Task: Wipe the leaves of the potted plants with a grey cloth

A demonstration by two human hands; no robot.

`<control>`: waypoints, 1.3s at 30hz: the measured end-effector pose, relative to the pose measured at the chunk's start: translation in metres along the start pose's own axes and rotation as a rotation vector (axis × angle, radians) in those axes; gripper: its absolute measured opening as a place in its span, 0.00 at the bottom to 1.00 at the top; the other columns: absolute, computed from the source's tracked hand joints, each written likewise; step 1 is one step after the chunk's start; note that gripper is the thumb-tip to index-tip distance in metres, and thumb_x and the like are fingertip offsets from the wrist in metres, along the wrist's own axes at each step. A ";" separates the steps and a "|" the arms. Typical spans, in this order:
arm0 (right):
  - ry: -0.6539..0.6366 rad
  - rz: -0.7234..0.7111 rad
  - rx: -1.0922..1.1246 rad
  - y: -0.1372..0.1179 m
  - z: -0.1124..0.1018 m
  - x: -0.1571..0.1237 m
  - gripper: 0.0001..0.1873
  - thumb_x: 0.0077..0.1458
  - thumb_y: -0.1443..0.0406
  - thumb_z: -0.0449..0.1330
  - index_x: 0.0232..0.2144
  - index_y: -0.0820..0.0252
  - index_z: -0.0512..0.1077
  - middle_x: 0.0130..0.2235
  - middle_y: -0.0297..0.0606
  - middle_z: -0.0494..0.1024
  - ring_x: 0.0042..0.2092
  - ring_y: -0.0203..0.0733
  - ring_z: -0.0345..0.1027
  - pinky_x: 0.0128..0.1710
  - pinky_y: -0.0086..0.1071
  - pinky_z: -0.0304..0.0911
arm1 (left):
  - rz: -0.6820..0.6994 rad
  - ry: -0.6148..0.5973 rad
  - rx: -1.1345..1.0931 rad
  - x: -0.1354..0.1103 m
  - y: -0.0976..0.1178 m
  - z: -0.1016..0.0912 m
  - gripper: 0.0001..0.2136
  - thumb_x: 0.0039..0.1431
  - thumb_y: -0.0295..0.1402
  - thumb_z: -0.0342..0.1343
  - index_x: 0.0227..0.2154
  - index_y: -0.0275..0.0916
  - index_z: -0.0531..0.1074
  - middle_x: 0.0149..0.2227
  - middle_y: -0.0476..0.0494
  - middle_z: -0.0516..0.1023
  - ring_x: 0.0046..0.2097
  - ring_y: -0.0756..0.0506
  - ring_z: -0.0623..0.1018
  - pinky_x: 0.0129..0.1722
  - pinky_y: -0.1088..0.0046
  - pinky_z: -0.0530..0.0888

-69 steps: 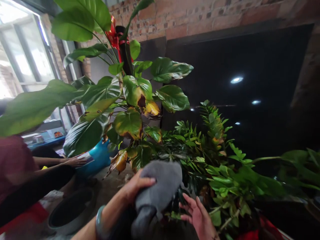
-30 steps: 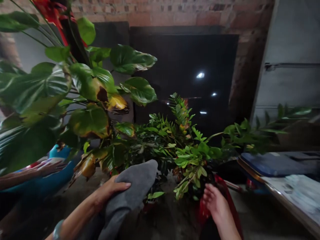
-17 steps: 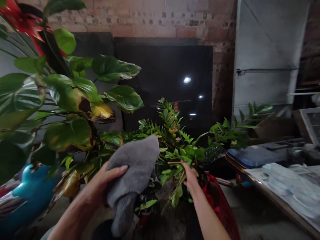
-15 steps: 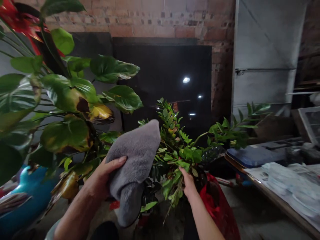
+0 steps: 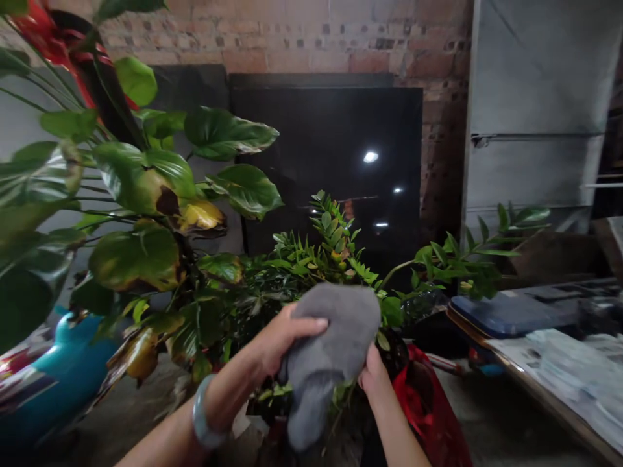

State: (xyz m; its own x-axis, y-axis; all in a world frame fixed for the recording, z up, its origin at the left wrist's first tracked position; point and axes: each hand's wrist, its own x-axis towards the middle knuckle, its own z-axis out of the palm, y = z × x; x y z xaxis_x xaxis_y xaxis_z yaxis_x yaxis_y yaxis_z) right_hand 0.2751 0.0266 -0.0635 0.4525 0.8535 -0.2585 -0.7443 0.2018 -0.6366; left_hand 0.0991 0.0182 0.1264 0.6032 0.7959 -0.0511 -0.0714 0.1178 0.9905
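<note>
My left hand grips a fuzzy grey cloth, thumb on top, and a loose end of the cloth hangs below it. The cloth is in front of a bushy green potted plant and covers much of its lower leaves. My right hand is closed at the cloth's right edge, low among the plant's leaves. Its fingertips, and the leafy stem they hold, are mostly behind the cloth. A pale bangle circles my left wrist.
A large-leaved plant with browned leaves fills the left, above a turquoise container. A red bag stands beside my right arm. To the right is a table with a blue case on it. Dark panels lean against the brick wall.
My left hand has moved the grey cloth right and down, onto the leaves by my right hand. My right hand stays at about the same spot, and the view has turned slightly left.
</note>
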 end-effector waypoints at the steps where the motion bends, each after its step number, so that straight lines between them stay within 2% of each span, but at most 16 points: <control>1: 0.024 0.027 0.010 -0.003 0.002 0.001 0.17 0.41 0.53 0.66 0.25 0.60 0.72 0.22 0.35 0.77 0.27 0.44 0.72 0.30 0.38 0.69 | 0.063 0.065 -0.056 0.005 0.013 0.003 0.18 0.36 0.33 0.65 0.35 0.39 0.76 0.35 0.45 0.81 0.37 0.42 0.77 0.37 0.69 0.73; 4: 0.073 0.080 0.019 -0.010 0.006 -0.003 0.18 0.35 0.52 0.67 0.26 0.57 0.72 0.21 0.32 0.77 0.27 0.43 0.72 0.31 0.37 0.70 | 0.120 0.189 -0.271 0.022 0.017 0.012 0.19 0.34 0.32 0.64 0.36 0.37 0.76 0.34 0.44 0.81 0.36 0.42 0.77 0.35 0.68 0.74; 7: 0.082 0.120 0.018 -0.015 0.007 -0.010 0.20 0.37 0.49 0.64 0.29 0.56 0.73 0.26 0.35 0.80 0.34 0.48 0.75 0.34 0.40 0.70 | -0.051 0.171 -0.295 0.025 -0.033 0.012 0.20 0.31 0.28 0.62 0.35 0.35 0.77 0.31 0.44 0.81 0.33 0.42 0.77 0.35 0.66 0.73; 9: 0.100 0.145 0.014 -0.018 0.007 -0.014 0.18 0.38 0.50 0.62 0.28 0.56 0.72 0.27 0.36 0.80 0.37 0.51 0.75 0.35 0.42 0.70 | -0.227 0.165 -0.173 0.012 -0.073 0.004 0.18 0.30 0.25 0.61 0.31 0.34 0.78 0.28 0.45 0.80 0.31 0.43 0.76 0.34 0.67 0.72; 11: 0.134 0.153 0.009 -0.021 0.007 -0.017 0.15 0.37 0.53 0.62 0.27 0.55 0.72 0.25 0.35 0.79 0.39 0.52 0.75 0.36 0.43 0.70 | -0.368 0.149 -0.097 -0.008 -0.093 -0.009 0.15 0.28 0.25 0.60 0.28 0.35 0.78 0.25 0.46 0.79 0.30 0.42 0.76 0.33 0.68 0.71; 13: 0.163 0.154 0.005 -0.024 0.007 -0.018 0.12 0.34 0.57 0.63 0.26 0.55 0.71 0.23 0.33 0.78 0.38 0.52 0.75 0.37 0.43 0.70 | -0.375 0.111 -0.068 -0.025 -0.083 -0.023 0.15 0.28 0.25 0.60 0.27 0.36 0.78 0.25 0.47 0.79 0.31 0.42 0.76 0.33 0.68 0.71; 15: 0.174 0.163 -0.002 -0.025 0.008 -0.019 0.13 0.32 0.59 0.64 0.25 0.55 0.71 0.21 0.33 0.77 0.37 0.53 0.75 0.36 0.44 0.70 | -0.236 0.077 -0.105 -0.030 -0.050 -0.031 0.17 0.30 0.27 0.62 0.30 0.36 0.78 0.28 0.46 0.80 0.32 0.43 0.76 0.34 0.68 0.71; 19: 0.172 0.201 -0.034 -0.025 0.013 -0.020 0.16 0.30 0.57 0.65 0.25 0.57 0.70 0.20 0.36 0.76 0.34 0.56 0.75 0.34 0.48 0.70 | 0.096 0.185 -0.263 -0.003 0.007 -0.028 0.17 0.33 0.30 0.64 0.32 0.34 0.77 0.29 0.44 0.80 0.31 0.43 0.75 0.35 0.68 0.71; 21: 0.167 0.216 -0.048 -0.023 0.015 -0.019 0.16 0.32 0.55 0.64 0.24 0.57 0.70 0.20 0.38 0.76 0.34 0.57 0.75 0.33 0.48 0.70 | 0.107 0.243 -0.304 0.015 0.000 -0.021 0.18 0.32 0.30 0.63 0.33 0.35 0.76 0.29 0.45 0.79 0.32 0.43 0.75 0.36 0.68 0.72; 23: 0.160 0.225 -0.052 -0.022 0.016 -0.019 0.15 0.33 0.54 0.64 0.24 0.57 0.71 0.22 0.39 0.77 0.35 0.57 0.75 0.33 0.48 0.70 | -0.037 0.252 -0.264 0.023 -0.030 -0.017 0.17 0.30 0.29 0.62 0.31 0.35 0.76 0.28 0.46 0.79 0.31 0.43 0.75 0.36 0.67 0.72; 26: 0.160 0.208 -0.041 -0.021 0.015 -0.019 0.16 0.32 0.57 0.64 0.27 0.55 0.71 0.25 0.36 0.79 0.35 0.54 0.75 0.34 0.45 0.70 | -0.291 0.220 -0.059 0.006 -0.082 -0.021 0.13 0.29 0.27 0.59 0.25 0.36 0.78 0.25 0.47 0.79 0.29 0.44 0.75 0.35 0.67 0.71; 28: 0.159 0.193 -0.032 -0.021 0.012 -0.020 0.18 0.30 0.60 0.66 0.29 0.55 0.71 0.24 0.32 0.78 0.33 0.51 0.75 0.33 0.43 0.70 | -0.383 0.156 0.005 -0.017 -0.093 -0.032 0.11 0.29 0.26 0.58 0.23 0.37 0.79 0.24 0.48 0.79 0.29 0.43 0.75 0.34 0.67 0.71; 31: 0.142 0.175 -0.019 -0.022 0.009 -0.021 0.19 0.28 0.60 0.67 0.29 0.55 0.71 0.22 0.29 0.77 0.27 0.46 0.73 0.30 0.40 0.70 | -0.292 0.062 -0.039 -0.037 -0.062 -0.048 0.10 0.34 0.27 0.59 0.25 0.38 0.79 0.25 0.48 0.79 0.30 0.43 0.76 0.34 0.68 0.72; 35: 0.154 0.160 -0.023 -0.021 0.012 -0.020 0.18 0.29 0.57 0.67 0.25 0.57 0.69 0.18 0.30 0.74 0.19 0.41 0.66 0.24 0.38 0.68 | 0.001 0.203 -0.212 -0.007 -0.003 -0.048 0.13 0.37 0.30 0.62 0.31 0.36 0.77 0.28 0.45 0.80 0.31 0.43 0.77 0.33 0.68 0.73; 37: 0.148 0.137 -0.031 -0.018 0.015 -0.020 0.19 0.28 0.56 0.68 0.24 0.57 0.69 0.18 0.31 0.75 0.19 0.41 0.66 0.23 0.38 0.67 | 0.073 0.326 -0.284 0.018 -0.002 -0.038 0.12 0.39 0.30 0.62 0.31 0.35 0.76 0.27 0.46 0.79 0.30 0.44 0.76 0.34 0.69 0.72; 39: 0.120 0.101 -0.035 -0.014 0.018 -0.020 0.20 0.27 0.54 0.68 0.24 0.56 0.69 0.18 0.30 0.75 0.20 0.43 0.68 0.24 0.39 0.68 | -0.007 0.397 -0.285 0.031 -0.026 -0.028 0.09 0.39 0.30 0.61 0.28 0.35 0.75 0.24 0.46 0.78 0.28 0.44 0.75 0.32 0.68 0.72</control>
State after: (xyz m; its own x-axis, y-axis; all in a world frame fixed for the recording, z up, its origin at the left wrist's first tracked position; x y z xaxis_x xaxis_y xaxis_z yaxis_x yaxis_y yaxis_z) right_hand 0.2676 0.0155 -0.0358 0.4328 0.8048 -0.4062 -0.7723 0.0987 -0.6275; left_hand 0.0975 0.0569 0.0959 0.2585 0.9531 -0.1574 -0.3167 0.2376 0.9183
